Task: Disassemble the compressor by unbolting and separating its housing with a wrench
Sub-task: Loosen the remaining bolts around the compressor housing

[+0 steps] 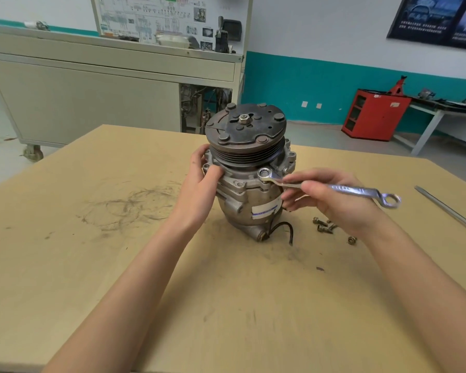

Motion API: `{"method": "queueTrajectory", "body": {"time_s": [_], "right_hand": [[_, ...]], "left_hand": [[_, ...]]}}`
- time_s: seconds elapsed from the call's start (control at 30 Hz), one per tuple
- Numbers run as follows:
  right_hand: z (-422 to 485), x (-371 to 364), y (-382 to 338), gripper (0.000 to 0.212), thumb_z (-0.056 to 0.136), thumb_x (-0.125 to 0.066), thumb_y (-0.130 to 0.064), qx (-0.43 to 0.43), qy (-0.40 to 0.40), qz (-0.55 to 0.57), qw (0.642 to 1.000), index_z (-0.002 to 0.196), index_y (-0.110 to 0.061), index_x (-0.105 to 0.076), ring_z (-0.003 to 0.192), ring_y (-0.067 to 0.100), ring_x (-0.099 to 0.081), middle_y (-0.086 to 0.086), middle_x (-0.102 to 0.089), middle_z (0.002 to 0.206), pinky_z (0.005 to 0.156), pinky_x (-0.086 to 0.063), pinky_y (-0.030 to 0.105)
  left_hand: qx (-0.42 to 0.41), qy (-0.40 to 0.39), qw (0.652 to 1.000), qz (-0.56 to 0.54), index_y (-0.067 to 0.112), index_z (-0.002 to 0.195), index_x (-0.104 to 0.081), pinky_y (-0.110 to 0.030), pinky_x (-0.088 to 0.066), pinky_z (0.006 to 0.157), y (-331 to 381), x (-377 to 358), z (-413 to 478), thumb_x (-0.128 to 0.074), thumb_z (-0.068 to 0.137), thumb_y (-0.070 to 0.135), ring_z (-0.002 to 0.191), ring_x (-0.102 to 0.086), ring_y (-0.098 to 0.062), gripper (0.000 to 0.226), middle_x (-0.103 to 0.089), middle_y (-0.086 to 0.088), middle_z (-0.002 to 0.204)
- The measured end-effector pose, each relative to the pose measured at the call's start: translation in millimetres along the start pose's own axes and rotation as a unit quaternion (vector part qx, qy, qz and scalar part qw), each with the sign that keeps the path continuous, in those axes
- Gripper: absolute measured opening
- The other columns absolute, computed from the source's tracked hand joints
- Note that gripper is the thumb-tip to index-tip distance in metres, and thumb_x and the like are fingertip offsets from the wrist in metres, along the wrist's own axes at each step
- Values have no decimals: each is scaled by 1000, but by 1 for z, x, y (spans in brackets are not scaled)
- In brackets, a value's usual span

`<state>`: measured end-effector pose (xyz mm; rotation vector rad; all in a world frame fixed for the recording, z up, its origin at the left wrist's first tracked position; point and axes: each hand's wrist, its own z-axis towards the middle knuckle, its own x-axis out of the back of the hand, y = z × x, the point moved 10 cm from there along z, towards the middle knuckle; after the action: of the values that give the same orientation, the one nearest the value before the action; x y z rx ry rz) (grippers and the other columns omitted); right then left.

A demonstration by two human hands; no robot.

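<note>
The wooden table (119,265) carries the compressor (249,195), which stands upright near its middle, pulley on top. The left hand (202,181) grips the housing's left side. The right hand (331,197) pinches a wrench (342,188), whose ring end sits on the housing's front flange. Loose bolts (323,226) lie just right of the compressor.

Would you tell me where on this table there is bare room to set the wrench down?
Bare table left of the compressor, and the near strip between the arms. Crowded to its right: loose bolts, a nut and a long bar near the edge.
</note>
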<state>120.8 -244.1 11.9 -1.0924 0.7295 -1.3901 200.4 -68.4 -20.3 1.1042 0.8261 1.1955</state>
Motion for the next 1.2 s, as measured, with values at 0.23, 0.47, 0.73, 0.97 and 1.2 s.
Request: {"method": "queueTrajectory", "body": {"time_s": [0.23, 0.47, 0.73, 0.97, 1.2], "right_hand": [[23, 2, 0, 31, 86, -49, -19, -19, 33, 197, 980, 72, -14, -75, 71, 15, -65, 4, -68, 73, 68, -54, 27], [0, 19, -84, 22, 93, -38, -10, 148, 165, 55, 974, 86, -15, -58, 51, 10, -42, -12, -46, 51, 65, -45, 25], [-13, -64, -79, 33, 68, -85, -30, 225, 182, -596, 749, 83, -5, -69, 34, 18, -46, -3, -51, 45, 45, -28, 18], [-7, -61, -84, 15, 79, -68, -23, 227, 181, -584, 758, 76, -8, -69, 36, 18, -47, -2, -52, 45, 46, -29, 16], [-2, -48, -83, 39, 83, -61, -47, 97, 122, -459, 875, 110, -21, -52, 42, 2, -40, -16, -50, 57, 47, -35, 13]], "left_hand": [[2, -5, 1000, 3, 28, 147, -27, -18, -41, 90, -2, -2, -1, -39, 100, 24, 117, -50, -6, 49, -46, 10, 136], [0, 2, 1000, -2, 29, 146, -29, -20, -41, 87, -2, -1, 0, -39, 99, 22, 110, -51, 2, 48, -46, 11, 135], [-2, -3, 1000, -21, 25, 145, -31, -36, -44, 102, 1, -1, -1, -45, 98, 23, 109, -53, 3, 49, -48, 8, 136], [-4, -2, 1000, -12, 24, 146, -30, -36, -41, 104, 3, -1, -2, -44, 99, 25, 118, -50, -7, 49, -46, 5, 140], [-7, -1, 1000, -1, 26, 146, -29, -16, -40, 86, -1, -1, 0, -41, 100, 25, 111, -49, 2, 47, -46, 7, 139]]}}
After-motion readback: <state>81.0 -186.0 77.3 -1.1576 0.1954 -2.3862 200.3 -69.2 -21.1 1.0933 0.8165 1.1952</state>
